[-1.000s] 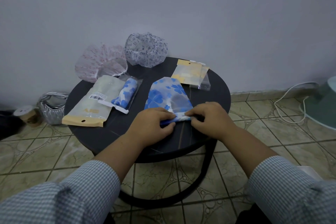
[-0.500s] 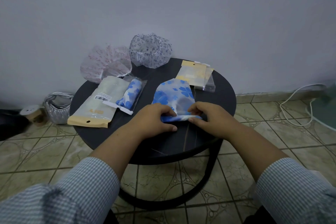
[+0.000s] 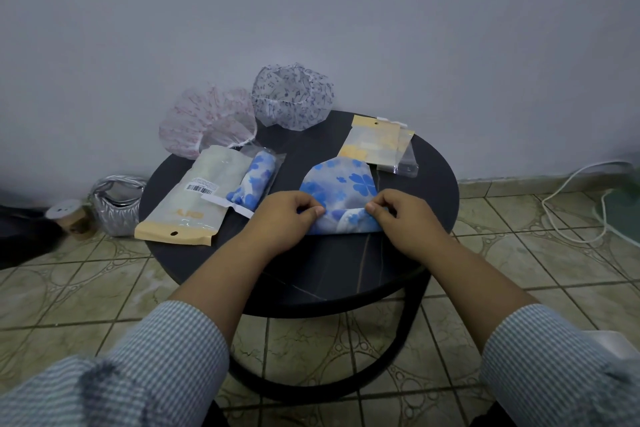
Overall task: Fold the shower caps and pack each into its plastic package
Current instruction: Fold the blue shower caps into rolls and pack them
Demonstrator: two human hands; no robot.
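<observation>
A blue-flowered shower cap (image 3: 341, 184) lies flattened on the round black table (image 3: 346, 274), its near edge rolled up. My left hand (image 3: 282, 217) pinches the roll's left end and my right hand (image 3: 403, 215) pinches its right end. Left of them lies a clear package (image 3: 254, 180) holding a rolled blue-flowered cap, resting partly on a larger cream package (image 3: 188, 203) with a barcode. Empty packages with yellow headers (image 3: 379, 144) lie at the table's back right. Two unfolded caps stand at the back: a pink-patterned one (image 3: 207, 121) and a blue-patterned one (image 3: 292, 97).
The table stands close to a grey wall on a tiled floor. A silver bag (image 3: 116, 204) and a tape roll (image 3: 67, 217) sit on the floor at left. A white cable (image 3: 571, 204) and a green object lie on the floor at right.
Both hands have rolled the near edge of the blue-flowered cap further up toward its middle, so the roll is thicker. The view has shifted slightly; the other items stay put.
</observation>
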